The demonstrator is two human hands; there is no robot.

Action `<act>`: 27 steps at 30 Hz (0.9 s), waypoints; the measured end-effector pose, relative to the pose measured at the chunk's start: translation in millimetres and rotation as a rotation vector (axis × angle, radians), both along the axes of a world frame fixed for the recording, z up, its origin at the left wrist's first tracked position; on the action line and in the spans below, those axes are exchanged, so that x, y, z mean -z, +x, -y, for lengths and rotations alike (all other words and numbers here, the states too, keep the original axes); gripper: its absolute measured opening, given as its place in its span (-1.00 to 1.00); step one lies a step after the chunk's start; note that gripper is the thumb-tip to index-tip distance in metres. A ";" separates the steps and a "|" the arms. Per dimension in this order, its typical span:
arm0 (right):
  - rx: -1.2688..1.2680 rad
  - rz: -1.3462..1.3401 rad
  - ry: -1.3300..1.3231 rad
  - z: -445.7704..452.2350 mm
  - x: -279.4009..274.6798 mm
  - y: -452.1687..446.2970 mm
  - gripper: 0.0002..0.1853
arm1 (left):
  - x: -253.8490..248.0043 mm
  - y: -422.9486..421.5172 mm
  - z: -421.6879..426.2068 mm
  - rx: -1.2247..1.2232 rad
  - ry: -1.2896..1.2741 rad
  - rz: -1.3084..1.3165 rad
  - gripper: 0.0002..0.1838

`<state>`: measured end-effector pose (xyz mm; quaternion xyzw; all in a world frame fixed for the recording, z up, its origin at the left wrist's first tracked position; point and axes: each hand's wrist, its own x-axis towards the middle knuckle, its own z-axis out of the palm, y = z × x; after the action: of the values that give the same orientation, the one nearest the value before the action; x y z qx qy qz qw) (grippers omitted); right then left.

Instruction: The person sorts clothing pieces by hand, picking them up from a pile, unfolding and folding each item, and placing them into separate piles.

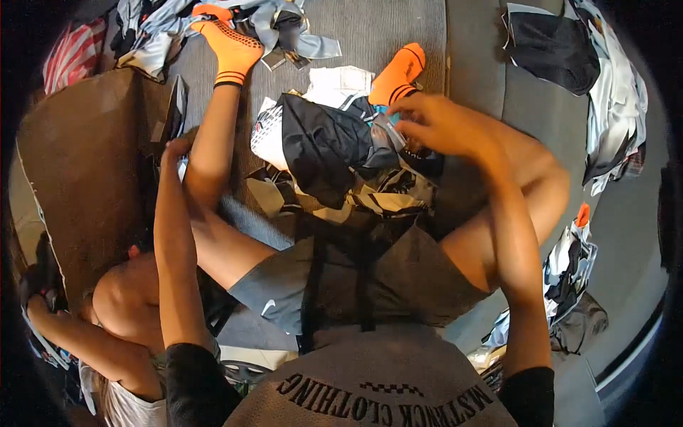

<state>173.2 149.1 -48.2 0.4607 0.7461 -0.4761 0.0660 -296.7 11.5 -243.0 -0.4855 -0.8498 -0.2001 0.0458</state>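
Note:
Between my legs lies a heap of fabric scraps, with a black fabric piece on top and a white piece behind it. My right hand is over the right side of this heap, fingers curved and apart. Close to its fingertips is a shiny grey scrap; I cannot make out whether they touch. My left hand is beside my left shin, at the edge of the brown cardboard box. Its fingers are mostly hidden, and dark fabric is near it.
More scraps lie by my orange-socked foot. On the right, a black piece and pale cloth rest on the grey couch. Another person's arm reaches beside the box at lower left. Red-striped cloth is behind it.

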 end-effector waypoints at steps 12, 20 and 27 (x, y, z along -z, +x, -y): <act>-0.013 -0.074 0.161 24.5 -12.5 9.4 -0.70 | -3.6 9.7 -22.9 0.016 0.151 -0.057 -0.74; 0.005 0.026 0.204 20.9 -27.7 19.4 -0.71 | 7.5 293.4 -4.5 0.854 -0.684 1.234 -0.74; 0.080 0.112 0.212 20.9 -47.8 20.6 -0.71 | 97.3 398.9 92.3 1.108 -0.924 0.301 -0.37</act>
<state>193.8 128.2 -0.3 0.5205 0.7684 -0.3702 0.0395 102.2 -80.8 -340.2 -0.7808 -0.4746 0.1199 -0.3883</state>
